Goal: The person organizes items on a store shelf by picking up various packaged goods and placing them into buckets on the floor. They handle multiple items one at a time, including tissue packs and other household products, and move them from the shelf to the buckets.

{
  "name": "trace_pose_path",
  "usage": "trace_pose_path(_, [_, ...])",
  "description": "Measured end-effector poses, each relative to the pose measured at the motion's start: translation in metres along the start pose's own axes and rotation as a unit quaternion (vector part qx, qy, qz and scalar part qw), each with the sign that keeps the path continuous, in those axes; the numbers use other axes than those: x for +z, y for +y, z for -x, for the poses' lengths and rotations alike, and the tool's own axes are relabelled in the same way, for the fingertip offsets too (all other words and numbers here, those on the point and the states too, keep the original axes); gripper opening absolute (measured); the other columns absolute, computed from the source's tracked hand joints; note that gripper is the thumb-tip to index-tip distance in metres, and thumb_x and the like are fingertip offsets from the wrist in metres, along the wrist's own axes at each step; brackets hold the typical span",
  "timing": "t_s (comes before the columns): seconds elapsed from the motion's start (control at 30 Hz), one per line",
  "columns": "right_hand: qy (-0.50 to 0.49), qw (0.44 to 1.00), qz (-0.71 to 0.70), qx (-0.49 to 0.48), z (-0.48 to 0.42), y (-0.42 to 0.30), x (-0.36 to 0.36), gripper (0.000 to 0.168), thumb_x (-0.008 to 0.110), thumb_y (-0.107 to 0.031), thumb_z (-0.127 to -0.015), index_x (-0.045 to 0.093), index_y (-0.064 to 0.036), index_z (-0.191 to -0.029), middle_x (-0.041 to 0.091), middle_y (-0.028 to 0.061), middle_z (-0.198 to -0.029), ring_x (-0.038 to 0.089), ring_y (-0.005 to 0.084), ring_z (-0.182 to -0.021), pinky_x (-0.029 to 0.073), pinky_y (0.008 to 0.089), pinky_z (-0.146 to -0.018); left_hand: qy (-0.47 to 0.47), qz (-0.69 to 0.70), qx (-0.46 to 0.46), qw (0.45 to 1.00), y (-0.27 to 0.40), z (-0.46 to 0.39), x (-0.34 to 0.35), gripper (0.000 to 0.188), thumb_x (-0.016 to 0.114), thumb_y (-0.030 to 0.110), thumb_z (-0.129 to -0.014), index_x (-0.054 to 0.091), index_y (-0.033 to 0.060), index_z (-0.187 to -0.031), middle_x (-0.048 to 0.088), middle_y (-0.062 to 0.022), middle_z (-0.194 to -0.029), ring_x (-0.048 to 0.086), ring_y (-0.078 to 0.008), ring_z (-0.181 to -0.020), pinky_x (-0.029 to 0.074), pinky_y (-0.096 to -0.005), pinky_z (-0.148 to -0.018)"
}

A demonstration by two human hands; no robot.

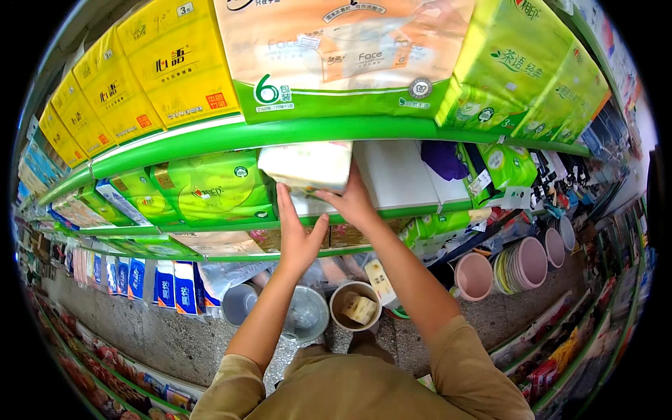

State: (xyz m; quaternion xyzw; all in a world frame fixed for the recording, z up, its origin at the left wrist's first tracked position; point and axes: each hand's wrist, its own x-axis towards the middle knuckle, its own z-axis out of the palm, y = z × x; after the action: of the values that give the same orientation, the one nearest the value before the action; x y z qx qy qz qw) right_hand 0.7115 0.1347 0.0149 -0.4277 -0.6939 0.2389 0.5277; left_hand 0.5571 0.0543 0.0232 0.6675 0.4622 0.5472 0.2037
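Note:
A white soft pack of tissues (pixel 307 164) is at the middle shelf, just under the green edge of the shelf above. My right hand (pixel 350 197) grips it by its right side and lower edge, with the thumb below. My left hand (pixel 299 226) is at the pack's lower left corner, its fingertips touching or very near it and its thumb spread away. To the left of the pack stand green tissue packs (pixel 210 191) on the same shelf. The white shelf board (pixel 394 176) shows to the right of my right hand.
Large yellow tissue packs (pixel 176 63), an orange and green six-pack (pixel 346 63) and light green packs (pixel 520 68) fill the upper shelf. A purple item (pixel 444 159) lies at right. Below are a clear tub (pixel 305 315), a bin with a small pack (pixel 356 284) and pink buckets (pixel 473 276).

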Motion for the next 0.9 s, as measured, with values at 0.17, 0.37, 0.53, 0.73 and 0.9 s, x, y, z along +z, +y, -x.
trace_pose_path(0.17, [-0.05, 0.994, 0.044, 0.082, -0.009, 0.029, 0.03, 0.081, 0.064, -0.038, -0.086, 0.023, 0.001, -0.145, 0.039, 0.0291, -0.141, 0.042, 0.0439, -0.127, 0.038, 0.0424, -0.104, -0.068, -0.091, -0.009, 0.993, -0.005, -0.005, 0.001, 0.086, 0.068, 0.016, -0.082, 0.015, -0.0028, -0.147, 0.017, -0.031, -0.151, 0.02, -0.0437, -0.14, 0.022, -0.0427, -0.113])
trace_pose_path(0.37, [0.034, 0.997, 0.046, 0.05, 0.05, 0.02, -0.004, 0.06, 0.062, -0.027, -0.091, 0.037, -0.001, -0.139, 0.054, 0.0189, -0.13, 0.053, 0.0302, -0.12, 0.042, 0.0379, -0.099, -0.097, -0.108, 0.011, 0.989, -0.041, 0.018, -0.002, 0.071, 0.067, 0.012, -0.083, 0.03, -0.005, -0.142, 0.035, -0.0274, -0.144, 0.036, -0.0382, -0.133, 0.03, -0.0424, -0.11])
trace_pose_path(0.53, [-0.087, 0.941, -0.1, 0.312, 0.24, 0.097, -0.065, 0.036, 0.061, -0.027, -0.092, 0.058, -0.001, -0.117, 0.067, 0.0092, -0.103, 0.063, 0.0171, -0.096, 0.049, 0.0311, -0.082, -0.192, 0.06, -0.248, 0.948, -0.127, 0.168, -0.023, 0.047, 0.064, 0.009, -0.087, 0.047, -0.0029, -0.129, 0.063, -0.0159, -0.112, 0.061, -0.0221, -0.101, 0.047, -0.0328, -0.089])
trace_pose_path(0.73, [-0.109, 0.782, 0.115, 0.603, 0.486, 0.261, -0.118, 0.048, 0.067, -0.042, -0.082, 0.061, -0.001, -0.105, 0.068, 0.015, -0.094, 0.066, 0.0256, -0.082, 0.052, 0.0385, -0.072, -0.448, -0.032, -0.39, 0.804, -0.158, 0.349, -0.049, 0.044, 0.066, 0.018, -0.087, 0.052, 0.0018, -0.125, 0.066, -0.0138, -0.106, 0.066, -0.0212, -0.093, 0.051, -0.0342, -0.081])
trace_pose_path(0.9, [0.029, 0.679, 0.017, 0.733, 0.506, 0.321, -0.092, 0.074, 0.068, -0.051, -0.078, 0.045, -0.003, -0.129, 0.062, 0.0185, -0.107, 0.062, 0.0299, -0.097, 0.05, 0.0435, -0.079, -0.532, -0.086, -0.439, 0.719, -0.104, 0.332, 0.0, 0.048, 0.067, 0.026, -0.087, 0.052, 0.002, -0.127, 0.066, -0.0167, -0.11, 0.065, -0.0245, -0.099, 0.05, -0.0351, -0.085])
